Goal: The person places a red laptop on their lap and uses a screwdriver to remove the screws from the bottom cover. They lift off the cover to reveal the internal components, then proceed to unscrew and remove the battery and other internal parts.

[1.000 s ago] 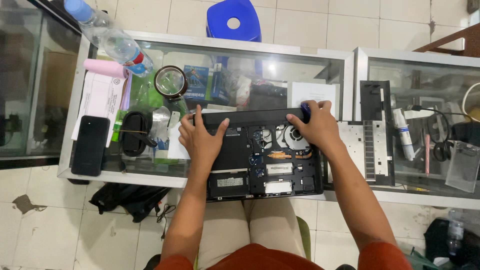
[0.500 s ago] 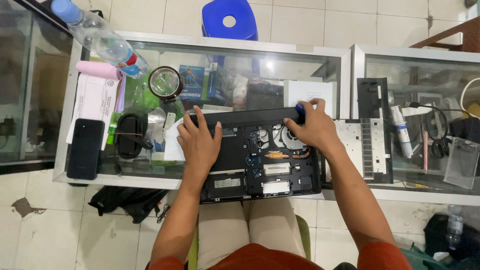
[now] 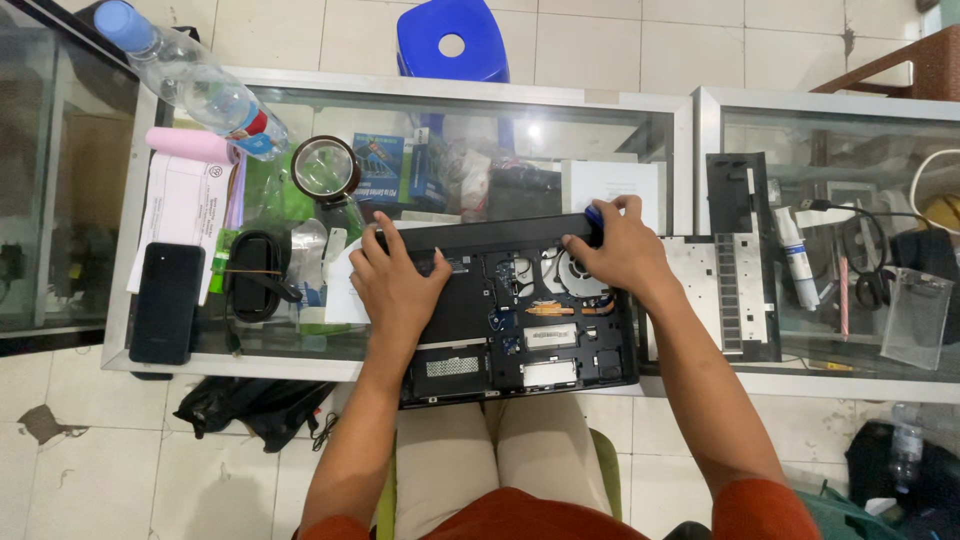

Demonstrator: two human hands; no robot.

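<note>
Both hands stayed on one opened laptop (image 3: 520,320).

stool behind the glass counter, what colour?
Blue stool, with a round hole in its seat; clear in the head view.

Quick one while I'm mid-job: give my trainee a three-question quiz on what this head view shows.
1. True or false: the opened laptop has its inner parts exposed.
2. Which hand holds a blue-handled tool? A) left hand B) right hand
3. What dark flat thing lies at the left end of the glass counter?

Key: 1 true. 2 B. 3 a black phone.
</note>
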